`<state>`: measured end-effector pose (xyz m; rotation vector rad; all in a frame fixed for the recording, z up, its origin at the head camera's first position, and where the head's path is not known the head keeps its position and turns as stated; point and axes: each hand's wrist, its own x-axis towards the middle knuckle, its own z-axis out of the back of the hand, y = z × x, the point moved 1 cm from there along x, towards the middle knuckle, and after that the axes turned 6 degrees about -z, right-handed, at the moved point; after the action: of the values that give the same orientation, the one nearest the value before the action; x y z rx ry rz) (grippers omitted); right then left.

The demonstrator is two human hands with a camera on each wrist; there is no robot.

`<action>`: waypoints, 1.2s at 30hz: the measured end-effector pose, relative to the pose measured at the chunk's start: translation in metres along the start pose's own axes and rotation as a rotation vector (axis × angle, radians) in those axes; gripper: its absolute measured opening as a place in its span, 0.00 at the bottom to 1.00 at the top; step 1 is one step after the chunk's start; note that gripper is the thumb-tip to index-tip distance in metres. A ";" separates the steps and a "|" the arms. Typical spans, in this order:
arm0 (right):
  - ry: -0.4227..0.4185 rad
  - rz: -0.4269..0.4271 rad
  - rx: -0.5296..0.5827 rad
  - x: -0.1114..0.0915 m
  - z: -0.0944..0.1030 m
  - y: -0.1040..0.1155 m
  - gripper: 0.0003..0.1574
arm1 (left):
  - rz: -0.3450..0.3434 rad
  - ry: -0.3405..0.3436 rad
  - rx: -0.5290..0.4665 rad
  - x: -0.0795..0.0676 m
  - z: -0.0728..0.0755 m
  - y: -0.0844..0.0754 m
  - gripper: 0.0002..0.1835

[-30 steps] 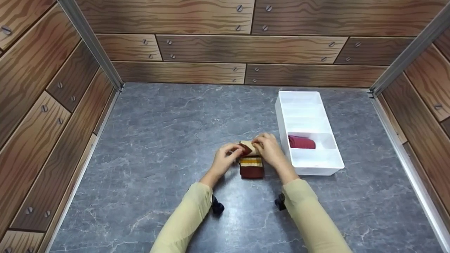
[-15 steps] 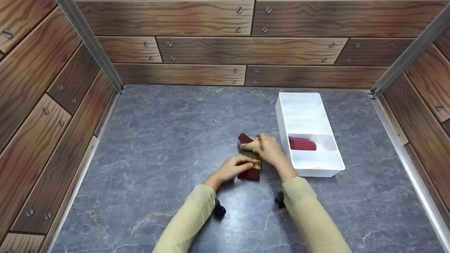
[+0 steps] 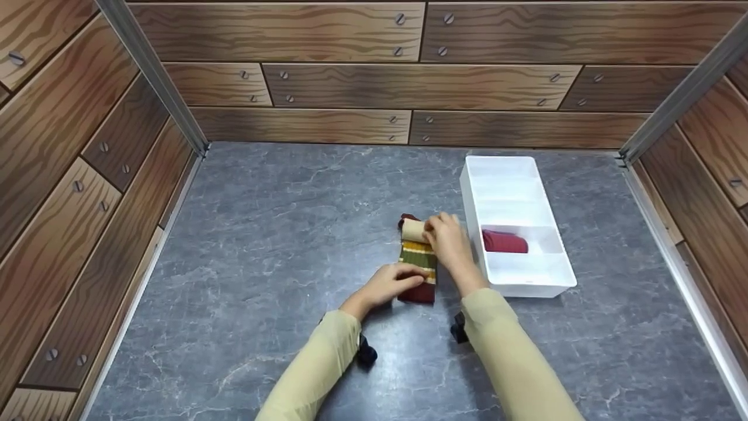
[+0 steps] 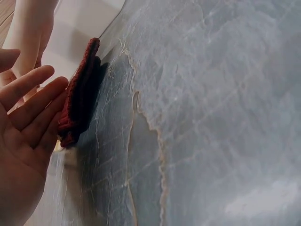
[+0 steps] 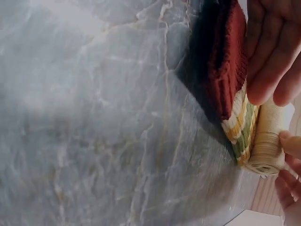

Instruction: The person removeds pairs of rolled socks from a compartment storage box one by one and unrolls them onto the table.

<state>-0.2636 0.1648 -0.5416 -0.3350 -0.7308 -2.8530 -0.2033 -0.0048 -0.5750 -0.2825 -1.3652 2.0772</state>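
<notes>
A striped sock (image 3: 416, 257) in maroon, green, yellow and cream lies lengthwise on the grey surface, its far part wound into a cream roll (image 3: 413, 230). A bit of maroon shows beyond that roll. At the roll's right end my right hand (image 3: 450, 240) pinches it between thumb and fingers; the right wrist view shows the coiled layers (image 5: 265, 153) at that end. My left hand (image 3: 390, 284) rests its extended fingers across the near part of the sock, by the maroon cuff (image 5: 229, 66). In the left wrist view those fingers (image 4: 40, 108) are fairly straight against the cuff.
A white divided box (image 3: 529, 290) stands to the right, close beside my right hand. One of its compartments holds a rolled dark red sock (image 3: 505, 241). Wood-patterned walls (image 3: 339, 126) enclose the back and sides of the grey marbled surface.
The sock first had its roll close to the cuff; now it lies straighter, with stripes showing. My left hand moved from the roll down to the near part, while my right stayed at the roll.
</notes>
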 end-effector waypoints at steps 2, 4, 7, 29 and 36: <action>0.010 0.009 -0.020 0.002 0.000 0.000 0.06 | 0.006 -0.005 -0.013 0.000 0.000 0.000 0.17; 0.029 0.002 -0.037 0.004 0.000 0.000 0.10 | 0.015 -0.009 -0.026 0.000 -0.001 0.000 0.17; 0.061 -0.014 -0.071 0.007 0.000 -0.002 0.19 | 0.018 -0.011 -0.040 0.000 -0.002 0.000 0.17; 0.121 -0.058 -0.273 0.026 -0.001 -0.012 0.15 | -0.033 0.031 -0.057 0.009 -0.016 -0.007 0.16; 0.081 -0.003 -0.263 0.027 0.000 -0.013 0.18 | -0.017 -0.039 -0.010 0.012 -0.014 -0.010 0.16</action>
<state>-0.2925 0.1730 -0.5403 -0.2515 -0.3418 -2.9483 -0.2022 0.0160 -0.5704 -0.2344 -1.3971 2.0722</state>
